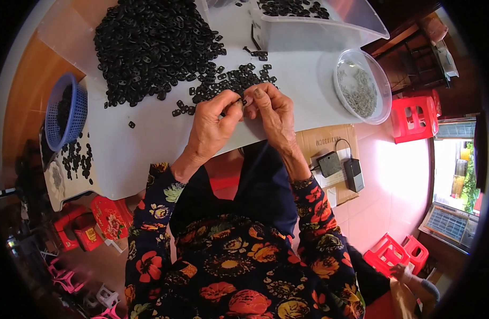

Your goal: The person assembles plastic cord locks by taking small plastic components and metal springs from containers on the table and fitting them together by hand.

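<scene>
Over the table's near edge, my two hands meet fingertip to fingertip. My left hand [215,123] is closed in a pinch on a small black part [241,101], mostly covered by the fingers. My right hand [274,112] is pinched too, thumb against forefinger, right beside that part; what it holds is hidden. Just beyond the fingers lie loose black oval parts [223,82] with holes in them. A large heap of the same black parts [154,48] rises behind them to the left. Off to the right, a clear round tub [384,101] contains many thin silvery metal pieces [360,95].
A clear plastic bin [308,34] with black parts stands at the back. At left is a blue basket [77,114]. Below the table's right edge, a cardboard box [316,141] carries black adapters [353,174]. Red stools [415,118] and another person's hand [405,275] are at right.
</scene>
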Tool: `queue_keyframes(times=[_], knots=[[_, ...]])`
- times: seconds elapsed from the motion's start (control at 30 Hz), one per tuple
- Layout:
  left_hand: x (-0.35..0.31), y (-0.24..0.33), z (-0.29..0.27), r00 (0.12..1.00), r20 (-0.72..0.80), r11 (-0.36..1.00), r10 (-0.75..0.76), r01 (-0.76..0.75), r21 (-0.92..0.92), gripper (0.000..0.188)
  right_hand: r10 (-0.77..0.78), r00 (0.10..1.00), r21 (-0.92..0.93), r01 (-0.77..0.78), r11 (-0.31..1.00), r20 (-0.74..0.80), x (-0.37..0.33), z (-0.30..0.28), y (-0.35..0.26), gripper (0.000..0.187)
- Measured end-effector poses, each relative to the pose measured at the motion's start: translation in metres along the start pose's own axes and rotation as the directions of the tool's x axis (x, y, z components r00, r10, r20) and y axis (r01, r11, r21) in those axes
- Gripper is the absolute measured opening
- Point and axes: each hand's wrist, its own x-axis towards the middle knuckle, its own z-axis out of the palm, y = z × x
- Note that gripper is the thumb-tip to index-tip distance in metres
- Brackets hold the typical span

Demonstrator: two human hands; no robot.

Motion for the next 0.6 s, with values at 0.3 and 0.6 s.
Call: queue_keyframes(times=[0.3, 0.6], knots=[[-0.006, 0.004, 0.003, 0.999, -0.008, 0.994, -0.043, 0.042, -0.105, 0.010, -0.002, 0.998, -0.063, 0.006, 0.998, 0.058, -0.001, -0.001, 0.005, 0.011], [-0.005, 0.007, 0.020, 0.987, -0.150, 0.985, 0.060, -0.083, -0.151, 0.011, 0.036, 0.999, 0.090, -0.038, 0.995, 0.031, 0.000, -0.007, 0.008, 0.009]])
